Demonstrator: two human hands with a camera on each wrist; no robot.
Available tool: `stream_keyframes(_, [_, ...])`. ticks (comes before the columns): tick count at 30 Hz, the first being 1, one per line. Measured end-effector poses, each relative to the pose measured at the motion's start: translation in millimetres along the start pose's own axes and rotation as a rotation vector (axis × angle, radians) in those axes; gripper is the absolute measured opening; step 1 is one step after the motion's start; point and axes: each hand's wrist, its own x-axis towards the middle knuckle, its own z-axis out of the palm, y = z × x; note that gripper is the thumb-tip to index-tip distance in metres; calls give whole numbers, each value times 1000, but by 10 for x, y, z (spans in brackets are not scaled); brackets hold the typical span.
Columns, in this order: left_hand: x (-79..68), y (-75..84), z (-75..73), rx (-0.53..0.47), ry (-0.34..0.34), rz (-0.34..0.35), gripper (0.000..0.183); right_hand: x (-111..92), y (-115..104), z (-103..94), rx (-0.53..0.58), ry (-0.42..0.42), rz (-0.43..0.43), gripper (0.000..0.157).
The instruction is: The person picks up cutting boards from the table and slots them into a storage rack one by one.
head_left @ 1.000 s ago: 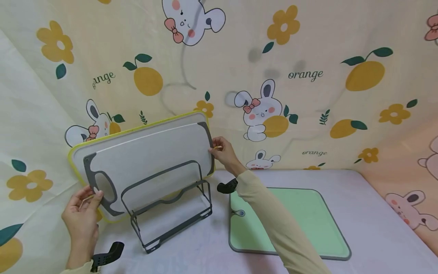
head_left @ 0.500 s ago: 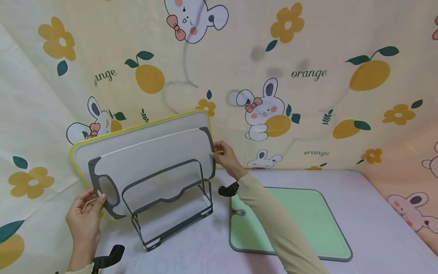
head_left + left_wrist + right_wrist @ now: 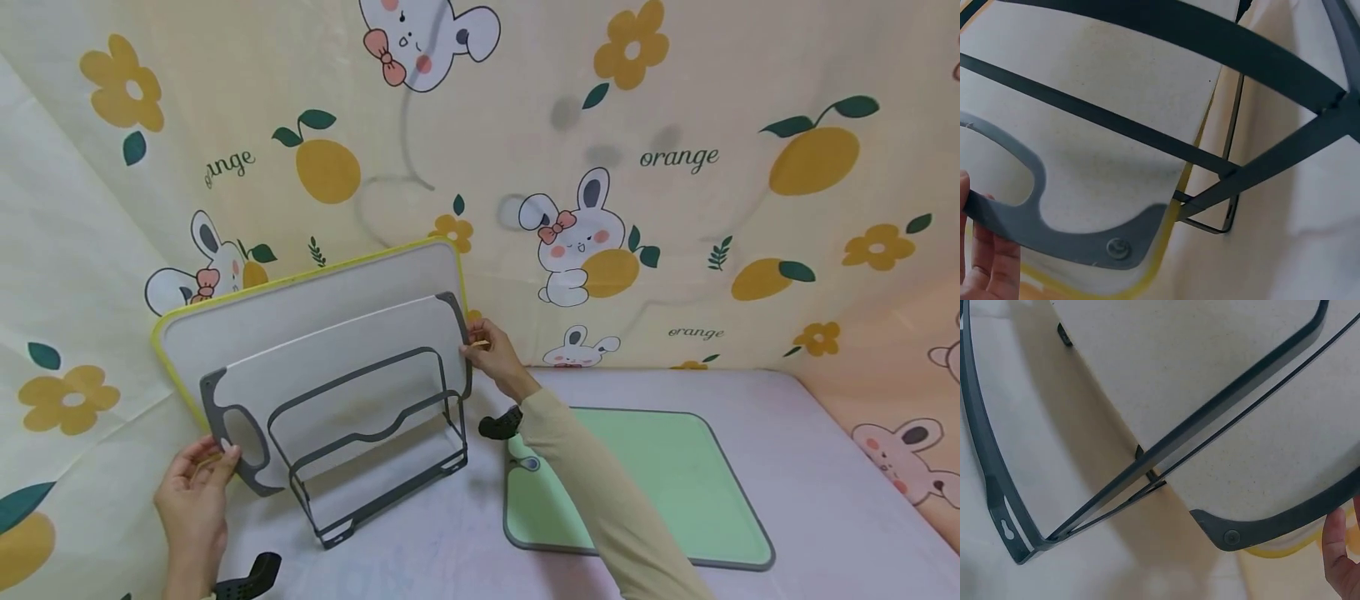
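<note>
Left hand (image 3: 193,492): thumb and fingers pinching the grey loop handle (image 3: 1072,245) of the pale, faintly speckled rectangular board (image 3: 330,354). Rack (image 3: 397,500): flat, bent dark strip, metal-looking. Rectangular board stands on edge behind the rack's front hoops (image 3: 1210,37); long axis crosswise, handle end left and lower. Right hand (image 3: 497,358): pinching the opposite grey end cap (image 3: 1260,532). Behind: larger yellow-rimmed board (image 3: 360,287).

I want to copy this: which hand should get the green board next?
Probably the right hand, once free of the grey-handled board: it's nearer the green board, its sleeve crosses over it. The rack separates the left hand from it.
</note>
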Motion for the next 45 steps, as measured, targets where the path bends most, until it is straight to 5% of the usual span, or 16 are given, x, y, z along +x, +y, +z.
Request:
stream_keyframes(5, [1, -101, -12, 14, -5, 27, 27, -14, 47, -12, -2, 13, 15, 25])
stream_keyframes(12, [276, -566, -246, -47, -87, 119, 37, -9, 116, -23, -15, 19, -6, 26])
stream_keyframes(19, [-52, -179, -9, -3, 5, 44, 28, -23, 131, -24, -15, 14, 3, 27])
stream_keyframes(26, [-65, -206, -26, -54, 6, 22, 27, -73, 133, -22, 5, 19, -69, 21])
stream_keyframes(45, [-100, -37, -16, -170, 47, -15, 23, -125, 6, -98, -28, 84, -8, 35])
